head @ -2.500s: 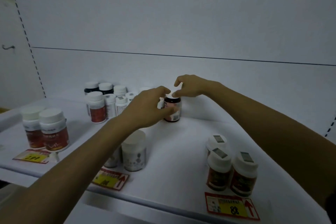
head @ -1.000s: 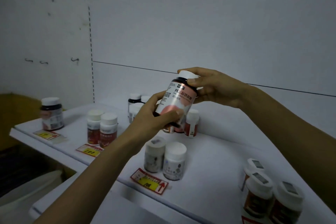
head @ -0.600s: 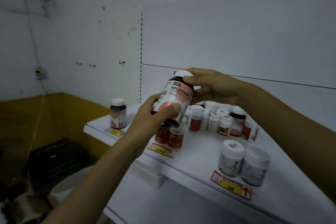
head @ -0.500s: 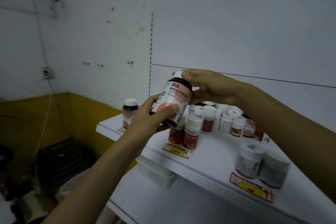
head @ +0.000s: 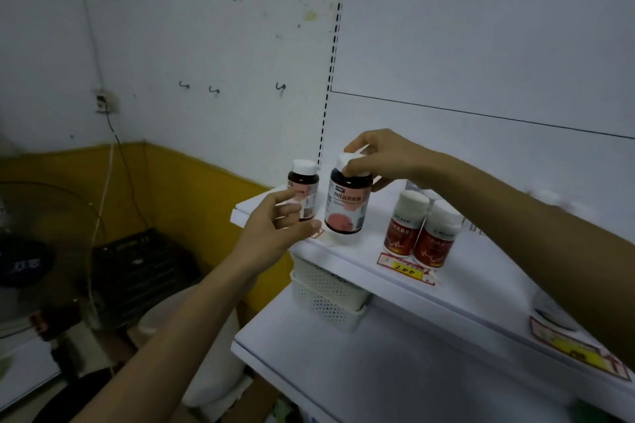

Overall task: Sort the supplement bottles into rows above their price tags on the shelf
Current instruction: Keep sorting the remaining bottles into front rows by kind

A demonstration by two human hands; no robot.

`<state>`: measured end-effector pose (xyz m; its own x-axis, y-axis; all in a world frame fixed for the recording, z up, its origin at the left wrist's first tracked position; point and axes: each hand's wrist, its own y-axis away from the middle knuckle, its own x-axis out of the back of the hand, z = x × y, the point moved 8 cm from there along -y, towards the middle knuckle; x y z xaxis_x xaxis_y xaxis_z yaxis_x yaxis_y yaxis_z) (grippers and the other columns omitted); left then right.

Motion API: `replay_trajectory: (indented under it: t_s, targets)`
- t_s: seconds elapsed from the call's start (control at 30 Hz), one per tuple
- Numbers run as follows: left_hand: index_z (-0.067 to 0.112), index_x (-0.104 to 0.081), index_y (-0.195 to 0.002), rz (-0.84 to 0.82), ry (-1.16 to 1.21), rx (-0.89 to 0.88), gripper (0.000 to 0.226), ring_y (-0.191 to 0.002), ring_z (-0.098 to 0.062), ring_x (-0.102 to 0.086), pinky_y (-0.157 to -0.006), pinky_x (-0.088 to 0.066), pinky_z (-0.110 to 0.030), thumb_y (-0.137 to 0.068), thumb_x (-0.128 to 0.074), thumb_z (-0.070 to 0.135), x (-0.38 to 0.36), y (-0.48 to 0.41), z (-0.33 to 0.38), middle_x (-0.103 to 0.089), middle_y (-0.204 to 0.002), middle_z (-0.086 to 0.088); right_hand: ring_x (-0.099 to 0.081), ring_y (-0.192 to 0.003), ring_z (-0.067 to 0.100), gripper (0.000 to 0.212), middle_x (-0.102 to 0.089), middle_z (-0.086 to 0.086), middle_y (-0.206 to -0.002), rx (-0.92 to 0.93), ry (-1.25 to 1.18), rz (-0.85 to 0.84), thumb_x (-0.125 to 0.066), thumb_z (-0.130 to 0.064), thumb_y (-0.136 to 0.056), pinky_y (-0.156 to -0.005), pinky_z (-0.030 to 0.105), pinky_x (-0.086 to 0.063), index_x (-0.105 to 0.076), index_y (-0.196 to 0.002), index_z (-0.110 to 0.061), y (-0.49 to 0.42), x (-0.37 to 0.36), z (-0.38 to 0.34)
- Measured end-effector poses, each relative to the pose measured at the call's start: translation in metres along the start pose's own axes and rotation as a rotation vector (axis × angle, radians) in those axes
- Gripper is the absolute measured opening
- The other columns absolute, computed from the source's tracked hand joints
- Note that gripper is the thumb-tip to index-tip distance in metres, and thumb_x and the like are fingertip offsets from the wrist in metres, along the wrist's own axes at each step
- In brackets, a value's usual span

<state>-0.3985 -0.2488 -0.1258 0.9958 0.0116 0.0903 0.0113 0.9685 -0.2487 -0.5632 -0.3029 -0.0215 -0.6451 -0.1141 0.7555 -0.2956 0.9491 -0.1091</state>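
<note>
Fig.: my right hand [head: 381, 161] pinches the cap of the upright bottle [head: 347, 208] | my left hand [head: 275, 228] relaxed, empty, lower-left of it | matching bottle [head: 304, 182] just left, mid-frame.

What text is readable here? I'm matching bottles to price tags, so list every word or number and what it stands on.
"200": handwritten on the yellow price tag below the two red-label bottles.
"四红富铁软糖", as best it reads: on the dark bottle gripped at its cap by the right hand.
Too blurred to read: the red-label bottles' print, the rear bottle, the far-right tag.
</note>
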Motion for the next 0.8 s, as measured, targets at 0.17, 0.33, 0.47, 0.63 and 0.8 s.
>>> replay_trajectory:
  t_s: [0.17,0.33,0.47,0.63,0.8]
  targets:
    - [0.024,-0.039,-0.133,0.028,-0.19,-0.077,0.067,-0.118,-0.012,-0.045,-0.095,-0.041,-0.03,-0.076,-0.074,0.019,0.007,-0.029,-0.017,-0.049,-0.132,0.001,-0.059,-0.103,0.026,0.039,-0.056,0.01,-0.118,-0.084,0.099,-0.011,-0.068,-0.022,-0.08,-0.076,0.036,-0.058,-0.051,-0.115,-0.016,-0.037,-0.021,0.025]
    - [0.019,-0.029,-0.141,0.04,-0.356,-0.07,0.079,-0.134,-0.021,-0.036,-0.107,-0.035,-0.04,-0.076,-0.074,0.02,0.016,-0.071,-0.04,-0.037,-0.147,-0.004,-0.058,-0.105,0.027,0.031,-0.056,0.009,-0.113,-0.135,0.119,-0.018,-0.065,-0.019,-0.083,-0.083,0.04,-0.057,-0.05,-0.11,-0.013,-0.066,-0.033,0.04]
    - [0.018,-0.018,-0.146,-0.002,-0.437,-0.064,0.092,-0.135,-0.024,-0.034,-0.108,-0.035,-0.043,-0.074,-0.075,0.023,0.021,-0.106,-0.057,-0.033,-0.15,-0.006,-0.056,-0.103,0.024,0.044,-0.05,0.006,-0.115,-0.178,0.09,0.003,-0.066,-0.027,-0.084,-0.074,0.032,-0.056,-0.046,-0.122,-0.014,-0.082,-0.038,0.052]
    - [0.02,-0.016,-0.146,-0.216,-0.44,-0.064,0.102,-0.128,-0.021,-0.044,-0.1,-0.038,-0.034,-0.067,-0.08,0.026,0.019,-0.147,-0.069,-0.045,-0.141,-0.004,-0.051,-0.108,0.022,0.077,-0.046,0.009,-0.129,-0.236,-0.211,0.245,-0.072,-0.027,-0.081,-0.086,0.033,-0.047,-0.027,-0.143,-0.018,-0.071,-0.048,0.07]
    - [0.027,-0.037,-0.13,-0.388,-0.365,-0.07,0.078,-0.104,-0.009,-0.058,-0.081,-0.049,-0.023,-0.067,-0.081,0.025,0.014,-0.168,-0.08,-0.06,-0.11,0.012,-0.053,-0.1,0.015,0.08,-0.053,0.008,-0.128,-0.286,-0.654,0.528,-0.072,-0.007,-0.079,-0.077,0.023,-0.043,-0.025,-0.143,-0.015,-0.047,-0.091,0.099]
